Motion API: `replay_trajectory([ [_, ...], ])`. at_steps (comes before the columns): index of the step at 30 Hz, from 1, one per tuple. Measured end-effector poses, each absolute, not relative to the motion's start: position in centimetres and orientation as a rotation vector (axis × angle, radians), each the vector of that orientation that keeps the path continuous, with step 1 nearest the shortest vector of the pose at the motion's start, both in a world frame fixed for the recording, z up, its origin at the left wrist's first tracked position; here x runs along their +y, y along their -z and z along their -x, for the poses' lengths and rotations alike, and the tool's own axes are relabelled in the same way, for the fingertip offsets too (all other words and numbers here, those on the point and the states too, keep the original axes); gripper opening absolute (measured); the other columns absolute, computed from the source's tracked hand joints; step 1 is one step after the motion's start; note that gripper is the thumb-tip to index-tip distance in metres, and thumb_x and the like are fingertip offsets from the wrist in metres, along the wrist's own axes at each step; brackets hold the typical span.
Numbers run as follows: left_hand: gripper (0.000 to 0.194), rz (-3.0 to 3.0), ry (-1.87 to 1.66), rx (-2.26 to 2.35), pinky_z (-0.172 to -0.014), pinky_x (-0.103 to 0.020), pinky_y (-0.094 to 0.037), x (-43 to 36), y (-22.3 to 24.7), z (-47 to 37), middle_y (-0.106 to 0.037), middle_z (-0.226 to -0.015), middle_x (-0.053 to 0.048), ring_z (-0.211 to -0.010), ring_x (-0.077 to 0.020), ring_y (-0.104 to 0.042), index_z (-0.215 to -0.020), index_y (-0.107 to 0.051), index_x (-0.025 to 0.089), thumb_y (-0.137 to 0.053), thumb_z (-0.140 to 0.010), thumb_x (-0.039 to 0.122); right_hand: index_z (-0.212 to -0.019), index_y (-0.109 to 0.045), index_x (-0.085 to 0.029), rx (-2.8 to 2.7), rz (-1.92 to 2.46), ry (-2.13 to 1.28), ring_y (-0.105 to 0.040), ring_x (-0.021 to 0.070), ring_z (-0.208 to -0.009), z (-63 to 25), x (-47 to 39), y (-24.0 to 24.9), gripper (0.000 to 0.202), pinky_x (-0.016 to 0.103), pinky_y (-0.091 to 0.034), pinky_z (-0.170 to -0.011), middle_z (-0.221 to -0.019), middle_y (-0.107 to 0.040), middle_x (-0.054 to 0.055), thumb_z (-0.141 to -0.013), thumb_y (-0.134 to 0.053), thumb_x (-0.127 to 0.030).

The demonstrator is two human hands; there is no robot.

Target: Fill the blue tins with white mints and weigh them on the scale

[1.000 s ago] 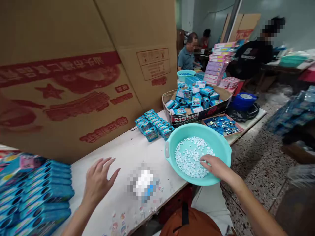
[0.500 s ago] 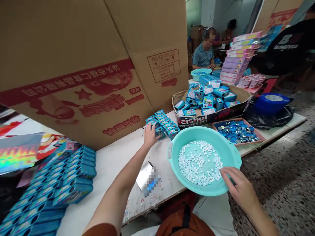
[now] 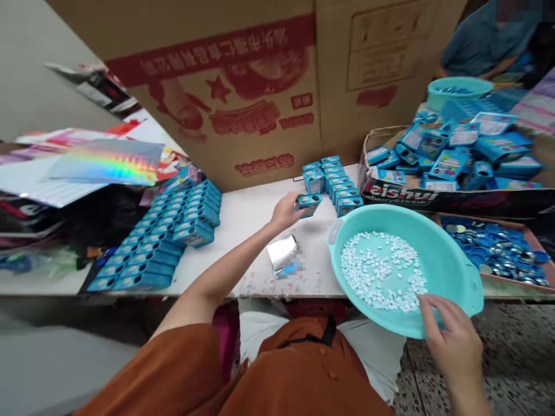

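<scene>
My left hand (image 3: 287, 212) grips a small blue box (image 3: 309, 203) with a dark round hole in its top, held just above the white table. Beyond it stand short rows of like blue boxes (image 3: 340, 184). My right hand (image 3: 455, 332) is at the near right rim of a turquoise basin (image 3: 451, 263). Its thumb and fingertips come together beside the small white tablets (image 3: 377, 271) spread over the basin's floor. Whatever those fingers pinch is too small to make out. A shiny silver object (image 3: 282, 252), partly blurred out, lies on the table between my hands.
A large cardboard carton (image 3: 260, 144) walls off the back. Rows of blue boxes (image 3: 160, 242) stand at left, near shiny sheets (image 3: 108, 162). On the right are a carton of jumbled blue boxes (image 3: 451, 156) and a tray of blue and silver round pieces (image 3: 498, 248). A person (image 3: 485, 40) sits beyond.
My left hand has lifted a blue box from the rows and brought it nearer. The view has swung left and down. My right hand stays at the basin's rim.
</scene>
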State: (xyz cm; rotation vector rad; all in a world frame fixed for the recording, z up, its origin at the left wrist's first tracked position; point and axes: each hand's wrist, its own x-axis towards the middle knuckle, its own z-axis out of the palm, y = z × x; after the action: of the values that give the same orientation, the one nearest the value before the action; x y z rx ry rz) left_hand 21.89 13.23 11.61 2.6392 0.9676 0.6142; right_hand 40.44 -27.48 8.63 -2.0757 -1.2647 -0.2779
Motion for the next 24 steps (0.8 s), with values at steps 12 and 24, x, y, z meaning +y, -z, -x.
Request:
replay_trajectory([
  [12,0.039,-2.083,-0.898,1.193,-0.082,-0.030,-0.056,4.9,-7.8,-8.7,-0.061,-0.109,-0.006,-0.098,-0.0171,-0.062,-0.110,-0.055,0.019,-0.067,-0.079,0.038,-0.093,-0.071,-0.016,-1.045,2.247,0.270,-0.067,0.0279,-0.088,-39.3,-25.8,-10.9,0.029,0.034,-0.048,-0.079,-0.090,-0.071,0.011,-0.092,-0.052,-0.038],
  [24,0.087,-2.111,-0.842,1.314,-0.105,-0.042,-0.040,3.2,-4.7,-6.7,-0.049,-0.135,-0.014,-0.125,-0.0266,-0.049,-0.142,-0.029,0.022,-0.075,-0.072,0.047,-0.096,-0.073,-0.017,-1.011,2.273,0.259,-0.067,0.0275,-0.088,-38.2,-26.4,-11.2,0.030,0.034,-0.047,-0.078,-0.091,-0.071,0.011,-0.091,-0.053,-0.039],
])
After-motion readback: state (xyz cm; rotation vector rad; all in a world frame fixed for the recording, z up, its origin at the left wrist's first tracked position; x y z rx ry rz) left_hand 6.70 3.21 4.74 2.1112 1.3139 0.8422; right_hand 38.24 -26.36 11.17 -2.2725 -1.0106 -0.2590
